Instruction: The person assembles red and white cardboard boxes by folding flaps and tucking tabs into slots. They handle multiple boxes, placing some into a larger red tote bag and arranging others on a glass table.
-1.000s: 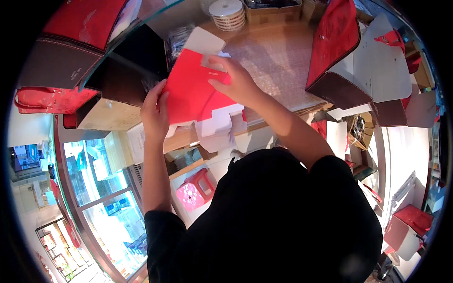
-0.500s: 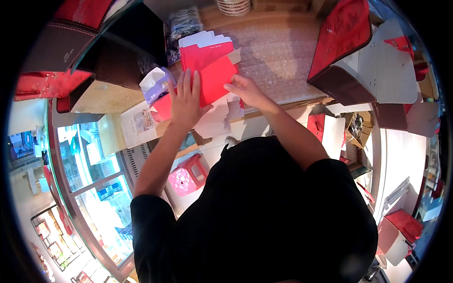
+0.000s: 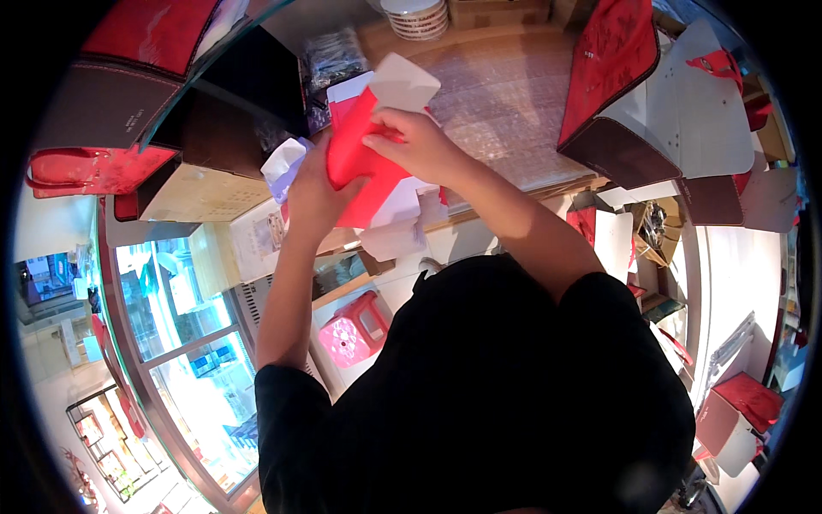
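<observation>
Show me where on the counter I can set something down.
The widest bare patch of wooden counter lies right of the right hand, bordered by the red-and-brown box and, behind, the cardboard box and white round stack. Left is crowded: red carton, left hand, purple pack, clear plastic packets.

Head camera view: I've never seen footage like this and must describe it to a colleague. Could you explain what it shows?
There is no machine here, just a person's bare hands. A wide fisheye camera on the head looks down, so straight edges bend near the rim. The dark shape below is the wearer's black clothing.

The left hand and right hand together hold a red card piece with a pale end flap. On the wooden table lie clear plastic packets and a stack of white round items. A purple-and-white packet is beside the left hand.
</observation>
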`<state>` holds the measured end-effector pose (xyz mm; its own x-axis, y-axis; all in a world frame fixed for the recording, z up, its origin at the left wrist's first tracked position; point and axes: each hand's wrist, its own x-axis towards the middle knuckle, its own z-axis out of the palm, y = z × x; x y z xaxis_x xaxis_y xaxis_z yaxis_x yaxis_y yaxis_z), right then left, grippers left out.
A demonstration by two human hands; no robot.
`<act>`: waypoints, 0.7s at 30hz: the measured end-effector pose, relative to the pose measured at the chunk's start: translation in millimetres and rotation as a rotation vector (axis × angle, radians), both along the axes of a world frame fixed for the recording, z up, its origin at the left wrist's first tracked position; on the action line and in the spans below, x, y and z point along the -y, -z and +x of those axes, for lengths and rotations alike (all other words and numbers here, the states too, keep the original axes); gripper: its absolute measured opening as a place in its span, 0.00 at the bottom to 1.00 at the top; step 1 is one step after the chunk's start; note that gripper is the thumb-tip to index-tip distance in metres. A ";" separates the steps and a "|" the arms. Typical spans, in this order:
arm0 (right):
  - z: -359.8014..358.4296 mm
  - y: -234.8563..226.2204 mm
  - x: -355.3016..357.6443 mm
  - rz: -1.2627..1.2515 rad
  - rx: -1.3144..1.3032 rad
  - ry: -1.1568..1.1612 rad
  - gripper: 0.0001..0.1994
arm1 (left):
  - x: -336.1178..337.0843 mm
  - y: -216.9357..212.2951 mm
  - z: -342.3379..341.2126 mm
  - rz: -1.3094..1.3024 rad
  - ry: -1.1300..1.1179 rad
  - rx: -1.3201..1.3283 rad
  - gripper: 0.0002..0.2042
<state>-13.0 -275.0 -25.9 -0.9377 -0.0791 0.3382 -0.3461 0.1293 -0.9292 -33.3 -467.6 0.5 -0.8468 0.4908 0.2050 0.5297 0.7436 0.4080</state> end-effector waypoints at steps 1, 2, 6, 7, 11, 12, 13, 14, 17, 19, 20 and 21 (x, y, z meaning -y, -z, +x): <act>2.8 -19.3 1.6 0.107 -0.101 0.074 0.14 | 2.8 -5.3 0.8 0.072 -0.026 0.022 0.37; 7.5 -37.8 3.1 0.215 -0.201 0.145 0.17 | 5.4 -11.4 2.8 0.146 -0.053 0.046 0.37; 29.1 -74.1 -9.9 0.083 -0.460 0.306 0.37 | 17.5 -28.2 21.2 0.673 -0.227 0.349 0.31; 36.7 -72.3 -13.1 -0.027 -0.345 0.262 0.42 | 19.6 -28.4 27.4 0.749 -0.240 0.348 0.30; 51.5 -51.7 -9.7 -0.169 0.022 -0.033 0.56 | 13.3 -18.7 56.6 0.838 -0.143 0.424 0.24; 56.9 -52.0 -4.3 -0.207 0.046 -0.097 0.57 | 4.6 -17.9 62.6 0.885 -0.108 0.410 0.23; 61.4 -54.1 -2.0 -0.224 0.026 -0.093 0.56 | -6.1 -18.0 68.4 0.931 -0.073 0.397 0.22; 63.5 -55.2 -1.7 -0.234 0.000 -0.071 0.55 | -11.4 -17.9 72.7 0.977 -0.039 0.380 0.21; 68.8 -59.0 -5.9 -0.224 -0.056 -0.019 0.53 | -10.3 -14.0 81.3 1.005 -0.048 0.475 0.21; 72.3 -62.6 -12.0 -0.168 -0.066 -0.011 0.53 | -10.7 -11.6 86.6 1.000 -0.041 0.503 0.22; 73.6 -64.3 -14.3 -0.142 -0.078 0.001 0.53 | -8.9 -8.9 86.6 0.988 -0.010 0.513 0.23; 74.6 -65.4 -16.3 -0.115 -0.090 0.012 0.53 | -7.0 -5.7 86.4 0.976 0.020 0.523 0.24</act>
<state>61.6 -258.8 39.5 -0.9037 -0.0239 0.4276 -0.4281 0.0281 -0.9033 53.0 -460.6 6.2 -0.9355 0.3283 0.1306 0.1290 -0.0265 0.9913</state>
